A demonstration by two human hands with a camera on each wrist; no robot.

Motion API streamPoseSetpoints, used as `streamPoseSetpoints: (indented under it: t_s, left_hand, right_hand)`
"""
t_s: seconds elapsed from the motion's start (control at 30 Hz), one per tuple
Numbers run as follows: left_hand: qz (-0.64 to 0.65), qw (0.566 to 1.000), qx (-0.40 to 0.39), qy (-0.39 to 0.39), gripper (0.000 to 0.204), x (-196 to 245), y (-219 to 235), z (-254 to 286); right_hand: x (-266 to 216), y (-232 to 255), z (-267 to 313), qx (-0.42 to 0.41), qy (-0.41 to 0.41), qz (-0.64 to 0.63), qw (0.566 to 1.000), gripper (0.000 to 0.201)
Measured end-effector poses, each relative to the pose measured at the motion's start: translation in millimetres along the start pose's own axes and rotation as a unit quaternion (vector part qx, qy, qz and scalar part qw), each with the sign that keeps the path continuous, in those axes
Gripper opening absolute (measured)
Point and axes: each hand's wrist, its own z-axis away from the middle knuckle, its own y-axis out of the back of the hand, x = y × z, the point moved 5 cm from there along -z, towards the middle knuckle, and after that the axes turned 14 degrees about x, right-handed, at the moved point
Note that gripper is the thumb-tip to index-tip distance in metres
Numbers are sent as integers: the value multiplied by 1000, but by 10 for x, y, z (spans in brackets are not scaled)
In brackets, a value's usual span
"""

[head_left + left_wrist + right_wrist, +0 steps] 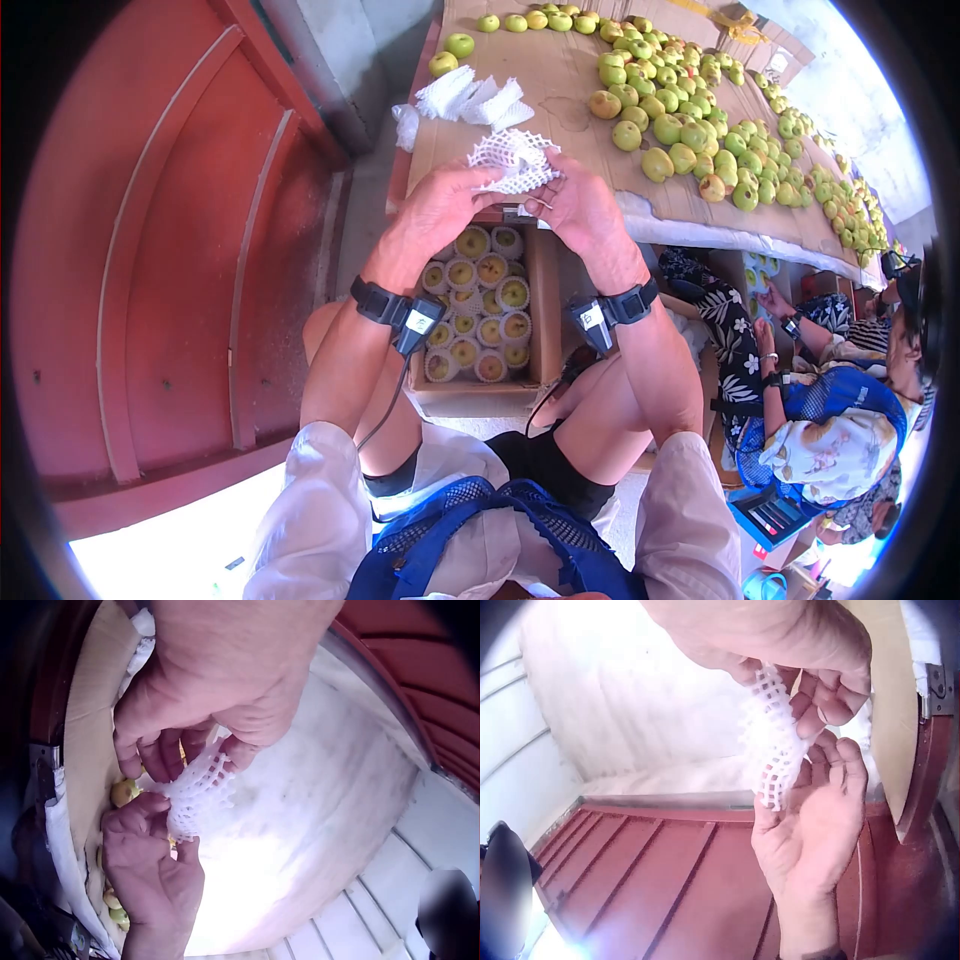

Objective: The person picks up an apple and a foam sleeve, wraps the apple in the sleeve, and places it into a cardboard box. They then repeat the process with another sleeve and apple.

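Above the near table edge, both hands pinch a white foam net [513, 160] between them. My left hand [440, 208] holds its left side, and my right hand [585, 205] holds the right side. The wrist views show thumbs and fingertips on opposite ends of the mesh [201, 791], [769, 742]; no fruit is visible inside it. More white nets [465, 98] lie on the cardboard-covered table. Below my hands, an open carton [545, 320] holds rows of apples [462, 272] in white nets.
Many loose green-yellow apples [690, 135] spread over the table's middle and right. A red panelled door [180, 250] stands at left. Another person [830, 420] in a blue vest sits at right, with hands near another box under the table edge.
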Motion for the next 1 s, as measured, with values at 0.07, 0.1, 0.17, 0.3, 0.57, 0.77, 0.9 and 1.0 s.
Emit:
streamPoseSetpoints:
  t_s: [0.07, 0.1, 0.17, 0.3, 0.57, 0.77, 0.9, 1.0]
  left_hand:
    - [-29, 1000, 4, -6, 34, -7, 23, -23]
    - [-44, 999, 6, -10, 34, -13, 42, -34]
    - [-99, 994, 38, -1, 30, -41, 107, -50]
    - [-129, 990, 58, 12, 24, -50, 105, -46]
    - [-1, 997, 69, 33, 27, -99, 153, -113]
    - [73, 997, -9, 15, 39, -72, 76, -119]
    - [77, 997, 0, 11, 45, -48, 28, -110]
    - [89, 996, -22, 18, 40, -37, -14, -112]
  right_hand:
    - [-8, 23, -10, 2, -2, -9, 1000, 26]
    - [-18, 23, -13, 2, 3, -12, 1000, 26]
    - [-46, 25, -17, 2, 15, -18, 1000, 26]
    - [-78, 57, -41, -2, 27, -36, 999, 25]
    - [-31, 104, -98, -27, 20, -49, 998, 25]
    - [-34, 10, -52, -30, 44, -63, 997, 28]
    - [-50, 21, -73, -56, 55, -57, 995, 31]
    - [-58, -11, -44, -71, 50, -58, 995, 35]
